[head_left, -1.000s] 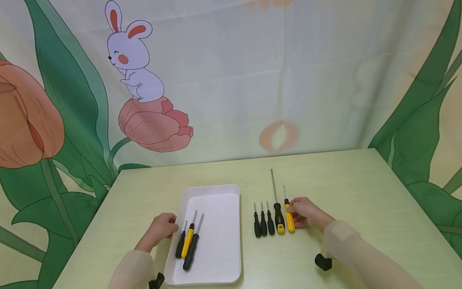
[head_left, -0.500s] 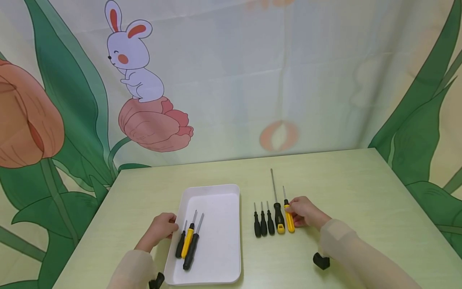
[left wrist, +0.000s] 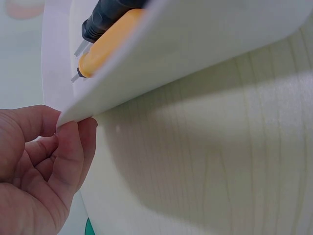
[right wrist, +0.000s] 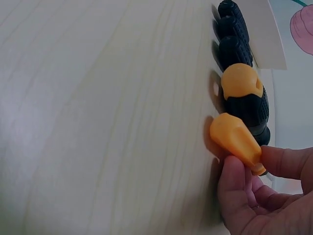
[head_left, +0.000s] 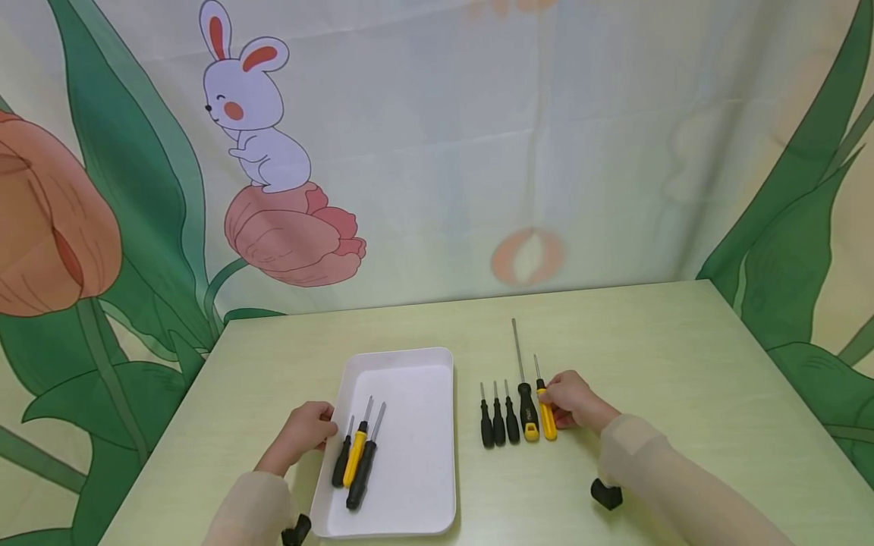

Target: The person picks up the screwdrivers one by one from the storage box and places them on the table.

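My left hand [head_left: 305,432] pinches the left rim of a white tray [head_left: 419,455]; in the left wrist view, thumb and fingers grip its edge [left wrist: 73,117]. Inside the tray lie a small black screwdriver [head_left: 341,464], a yellow screwdriver [head_left: 355,457] and a longer black one [head_left: 362,475]. On the table, my right hand [head_left: 576,400] holds a yellow-handled screwdriver [head_left: 548,419] between thumb and fingers, at the right end of a row. Just left of it lies a long black-and-yellow screwdriver [head_left: 527,409]. Three small black screwdrivers [head_left: 499,425] are lined up further left.
The pale wood-grain table [head_left: 614,334] runs back to a printed curtain [head_left: 437,152] with a rabbit and tulips. A strip of table separates the tray from the row. Black wrist-worn pieces [head_left: 606,494] hang under both sleeves.
The yellow-handled screwdriver in my right hand has slid very slightly towards me, and my right forearm has shifted a little left. My left hand and the tray stay put.
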`<state>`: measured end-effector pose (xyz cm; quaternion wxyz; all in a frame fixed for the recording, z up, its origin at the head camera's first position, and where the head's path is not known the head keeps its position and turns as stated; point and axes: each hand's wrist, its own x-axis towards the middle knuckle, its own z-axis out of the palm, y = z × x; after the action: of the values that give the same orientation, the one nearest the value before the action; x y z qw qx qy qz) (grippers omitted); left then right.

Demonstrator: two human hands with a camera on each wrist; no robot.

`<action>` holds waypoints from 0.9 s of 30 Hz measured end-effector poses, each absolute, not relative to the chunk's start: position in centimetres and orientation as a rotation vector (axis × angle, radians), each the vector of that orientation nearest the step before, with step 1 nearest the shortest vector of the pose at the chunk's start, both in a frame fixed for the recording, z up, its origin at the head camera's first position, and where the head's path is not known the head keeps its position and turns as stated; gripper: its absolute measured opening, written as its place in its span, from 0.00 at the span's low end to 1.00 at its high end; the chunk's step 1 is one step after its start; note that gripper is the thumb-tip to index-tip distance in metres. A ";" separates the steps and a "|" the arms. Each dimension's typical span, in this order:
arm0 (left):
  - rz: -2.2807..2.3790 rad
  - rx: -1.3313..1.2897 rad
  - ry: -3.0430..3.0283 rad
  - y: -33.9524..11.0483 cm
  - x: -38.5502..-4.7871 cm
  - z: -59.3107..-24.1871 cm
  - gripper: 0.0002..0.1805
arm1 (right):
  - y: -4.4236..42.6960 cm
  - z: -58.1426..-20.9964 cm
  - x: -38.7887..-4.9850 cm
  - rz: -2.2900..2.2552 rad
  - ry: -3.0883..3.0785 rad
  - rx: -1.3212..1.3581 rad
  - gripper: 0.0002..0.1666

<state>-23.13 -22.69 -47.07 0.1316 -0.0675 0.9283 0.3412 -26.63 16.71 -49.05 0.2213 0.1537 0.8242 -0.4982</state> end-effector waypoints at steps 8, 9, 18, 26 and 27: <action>0.990 -0.199 2.698 -22.7 -23.2 -47.3 0.11 | 16.7 -49.2 -26.6 -1.345 2.316 0.413 0.09; 0.986 -0.198 2.699 -22.7 -23.2 -47.3 0.12 | 16.7 -49.2 -26.6 -1.344 2.318 0.413 0.09; 0.963 -0.202 2.699 -22.7 -23.2 -47.2 0.12 | 16.6 -49.3 -26.6 -1.337 2.336 0.424 0.09; 0.969 -0.198 2.704 -22.7 -23.2 -47.2 0.11 | 16.7 -49.3 -26.6 -1.349 2.339 0.446 0.09; 0.973 -0.197 2.704 -22.7 -23.2 -47.2 0.11 | 16.7 -49.3 -26.6 -1.353 2.335 0.450 0.09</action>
<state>-23.16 -22.73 -47.23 0.1304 -0.0679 0.9307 0.3349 -26.56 16.70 -49.27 0.2015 0.1612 0.8359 -0.4845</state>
